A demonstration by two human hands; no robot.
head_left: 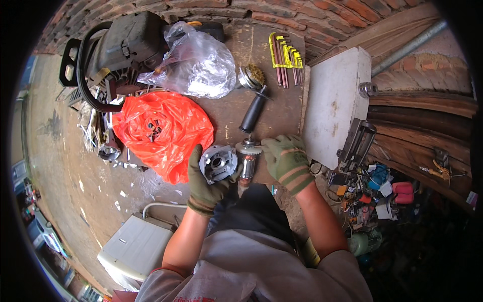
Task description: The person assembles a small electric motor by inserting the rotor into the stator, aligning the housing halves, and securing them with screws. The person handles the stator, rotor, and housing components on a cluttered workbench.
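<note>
We looked down on a worn brown bench (pixel 229 121) set against a brick wall (pixel 287 21), its top scuffed and stained. At its near edge, our left hand (pixel 205 185), in a green glove, held a round grey metal housing (pixel 218 164), thumb along one side. Just right of the housing stood a rotor (pixel 248 163) with copper-coloured windings. Our right hand (pixel 288 163), gloved in green with tan stripes, was beside the rotor with its fingers bent; we could not tell whether they gripped it.

Beyond the rotor lay a black handle (pixel 254 111), tilted, and past that a wire brush (pixel 255 76). Hex keys (pixel 285 54) in a yellow holder lay near the wall. To the left, a spread red bag (pixel 176 128) bore small dark parts (pixel 154 130); behind it were a crumpled clear bag (pixel 204 65) and a bulky dark machine (pixel 133 43) with a looped handle.

On the right, a white slab (pixel 336 105) leaned beside the bench, with timbers (pixel 417 116) and a grey pipe (pixel 410 48) beyond. Below these, a jumble of tools and a green motor (pixel 366 242) sat in shadow. At lower left, a white box (pixel 136 246) stood on a grey-brown floor (pixel 65 176).
</note>
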